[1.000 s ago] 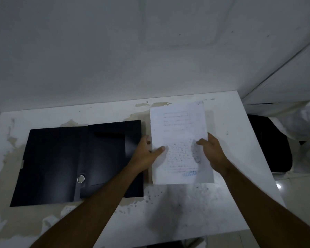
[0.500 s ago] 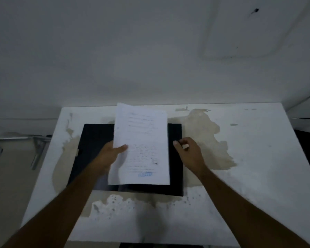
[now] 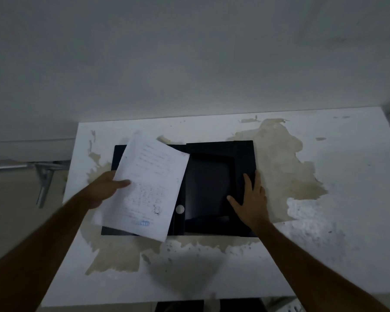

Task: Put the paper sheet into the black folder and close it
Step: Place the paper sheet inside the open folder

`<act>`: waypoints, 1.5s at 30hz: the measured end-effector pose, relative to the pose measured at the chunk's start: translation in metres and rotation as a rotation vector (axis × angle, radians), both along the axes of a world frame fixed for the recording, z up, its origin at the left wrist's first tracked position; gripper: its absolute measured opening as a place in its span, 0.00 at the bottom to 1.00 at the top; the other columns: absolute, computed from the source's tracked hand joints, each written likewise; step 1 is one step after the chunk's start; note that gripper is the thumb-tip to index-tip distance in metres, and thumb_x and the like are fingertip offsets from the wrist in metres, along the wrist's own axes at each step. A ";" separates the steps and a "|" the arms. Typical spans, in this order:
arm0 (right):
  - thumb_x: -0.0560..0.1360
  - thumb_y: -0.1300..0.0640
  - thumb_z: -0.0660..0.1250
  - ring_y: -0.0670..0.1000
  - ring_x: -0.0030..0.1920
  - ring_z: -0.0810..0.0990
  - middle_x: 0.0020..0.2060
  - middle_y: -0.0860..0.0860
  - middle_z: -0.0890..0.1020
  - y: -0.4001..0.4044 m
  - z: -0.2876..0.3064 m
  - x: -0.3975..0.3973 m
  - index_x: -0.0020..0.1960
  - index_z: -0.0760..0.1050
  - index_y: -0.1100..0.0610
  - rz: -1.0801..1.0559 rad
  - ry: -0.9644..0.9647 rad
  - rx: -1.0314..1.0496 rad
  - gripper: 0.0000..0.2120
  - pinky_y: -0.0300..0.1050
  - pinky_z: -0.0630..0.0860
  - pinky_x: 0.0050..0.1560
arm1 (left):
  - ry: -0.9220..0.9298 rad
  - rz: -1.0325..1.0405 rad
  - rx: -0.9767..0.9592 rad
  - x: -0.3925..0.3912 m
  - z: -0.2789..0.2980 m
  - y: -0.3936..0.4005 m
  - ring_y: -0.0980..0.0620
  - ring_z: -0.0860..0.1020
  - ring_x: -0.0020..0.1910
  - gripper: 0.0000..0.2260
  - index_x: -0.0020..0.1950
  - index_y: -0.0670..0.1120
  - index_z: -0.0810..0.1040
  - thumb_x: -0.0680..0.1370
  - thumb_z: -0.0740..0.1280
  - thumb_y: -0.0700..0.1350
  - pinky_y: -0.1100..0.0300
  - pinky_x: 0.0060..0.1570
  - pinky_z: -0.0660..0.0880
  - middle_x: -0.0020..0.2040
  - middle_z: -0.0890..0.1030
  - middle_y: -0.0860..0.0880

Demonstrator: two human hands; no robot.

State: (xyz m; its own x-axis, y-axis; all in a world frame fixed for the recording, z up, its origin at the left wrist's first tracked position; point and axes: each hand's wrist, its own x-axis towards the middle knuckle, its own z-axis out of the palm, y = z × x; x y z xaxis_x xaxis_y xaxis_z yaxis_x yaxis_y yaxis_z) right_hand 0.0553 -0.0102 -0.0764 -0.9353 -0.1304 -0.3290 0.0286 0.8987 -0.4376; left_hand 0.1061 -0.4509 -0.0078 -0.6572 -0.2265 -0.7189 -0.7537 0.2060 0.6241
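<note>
The black folder [image 3: 208, 188] lies open and flat on the white table [image 3: 347, 199], with a round silver snap [image 3: 180, 209] near its middle fold. The paper sheet [image 3: 149, 183], white with handwriting and a blue stamp at its near end, is tilted over the folder's left half and hides most of it. My left hand [image 3: 104, 190] grips the sheet's left edge, thumb on top. My right hand [image 3: 252, 201] rests flat with fingers spread on the right half's inner flap.
The tabletop has large patches of peeled, beige surface [image 3: 279, 158] around the folder. A pale wall rises behind the table. A metal bracket [image 3: 43, 174] shows past the left edge. Dark shapes sit below the table's near edge.
My left hand has carried the sheet left and tilted it, uncovering the folder's right half. My right hand has let go of the sheet and now lies flat on the folder.
</note>
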 end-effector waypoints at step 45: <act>0.78 0.42 0.66 0.62 0.78 0.59 0.80 0.60 0.58 0.007 -0.013 0.007 0.81 0.52 0.59 -0.167 0.035 -0.147 0.41 0.62 0.61 0.76 | 0.065 -0.178 -0.389 -0.006 -0.056 0.214 0.47 0.78 0.47 0.08 0.59 0.39 0.76 0.82 0.62 0.39 0.55 0.45 0.77 0.53 0.82 0.41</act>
